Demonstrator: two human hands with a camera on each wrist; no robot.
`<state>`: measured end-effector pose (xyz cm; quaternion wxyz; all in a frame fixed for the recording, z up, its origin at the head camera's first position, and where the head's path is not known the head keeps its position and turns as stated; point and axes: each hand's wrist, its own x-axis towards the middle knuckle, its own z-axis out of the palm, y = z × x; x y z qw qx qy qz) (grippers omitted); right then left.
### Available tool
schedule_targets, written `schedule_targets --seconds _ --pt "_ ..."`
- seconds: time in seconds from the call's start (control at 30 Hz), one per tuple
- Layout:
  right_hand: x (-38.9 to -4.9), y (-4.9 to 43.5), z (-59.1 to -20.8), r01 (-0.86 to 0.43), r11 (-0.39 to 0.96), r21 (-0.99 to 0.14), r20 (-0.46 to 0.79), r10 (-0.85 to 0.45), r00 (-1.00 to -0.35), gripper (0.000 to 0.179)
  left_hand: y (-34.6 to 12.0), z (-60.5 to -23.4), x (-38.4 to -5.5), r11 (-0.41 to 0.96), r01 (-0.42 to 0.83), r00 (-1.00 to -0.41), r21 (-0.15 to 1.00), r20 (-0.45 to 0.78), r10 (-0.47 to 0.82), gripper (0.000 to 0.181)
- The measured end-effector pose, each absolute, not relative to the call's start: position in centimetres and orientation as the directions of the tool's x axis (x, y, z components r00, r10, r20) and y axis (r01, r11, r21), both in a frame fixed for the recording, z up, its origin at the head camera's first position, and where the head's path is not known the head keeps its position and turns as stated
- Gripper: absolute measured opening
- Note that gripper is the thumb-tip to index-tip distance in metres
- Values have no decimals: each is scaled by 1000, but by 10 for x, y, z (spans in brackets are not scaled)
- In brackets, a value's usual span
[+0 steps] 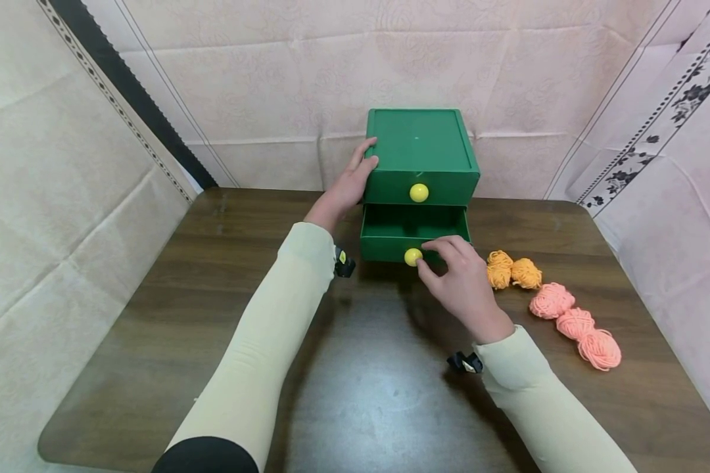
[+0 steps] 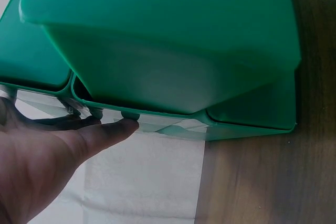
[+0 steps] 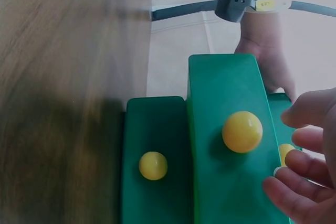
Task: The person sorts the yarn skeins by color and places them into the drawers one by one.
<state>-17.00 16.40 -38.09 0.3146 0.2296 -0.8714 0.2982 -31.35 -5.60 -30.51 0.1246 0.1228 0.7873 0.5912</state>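
Note:
A green drawer cabinet point(image 1: 423, 141) stands at the back of the table. Its middle drawer point(image 1: 390, 248) is pulled out, with a round yellow knob point(image 3: 242, 132) on the front. The top drawer, with its own yellow knob point(image 1: 419, 192), is closed, and so is the bottom drawer point(image 3: 157, 140). My left hand point(image 1: 350, 184) rests against the cabinet's left side, fingers extended along it, as the left wrist view also shows. My right hand point(image 1: 458, 276) is beside the middle drawer's knob, its fingers loosely bent; a gap separates them from the knob in the right wrist view.
Two orange yarn bundles point(image 1: 526, 273) lie right of the cabinet on the brown wooden table point(image 1: 213, 328). Three pink yarn bundles point(image 1: 575, 323) form a slanting row nearer the right edge. Pale patterned cloth point(image 1: 272, 85) hangs behind the table and at both sides.

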Motion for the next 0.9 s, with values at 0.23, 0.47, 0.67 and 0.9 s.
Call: schedule_targets --seconds 0.23,0.47,0.67,0.9 --pt "-170 172 -378 -585 717 -380 705 -185 -684 23 -57 -313 -321 256 52 -938 965 -41 344 49" --pt "-167 178 -373 -570 719 -398 700 -163 -695 25 -56 -293 -299 267 48 -935 962 -51 350 52" --pt "-165 184 -369 -563 719 -407 705 -145 -695 25 -56 -293 -299 257 44 -934 965 -51 353 52" --pt "-165 191 -367 -571 709 -414 739 -105 -666 24 -55 -293 -299 272 54 -936 961 -46 348 52"
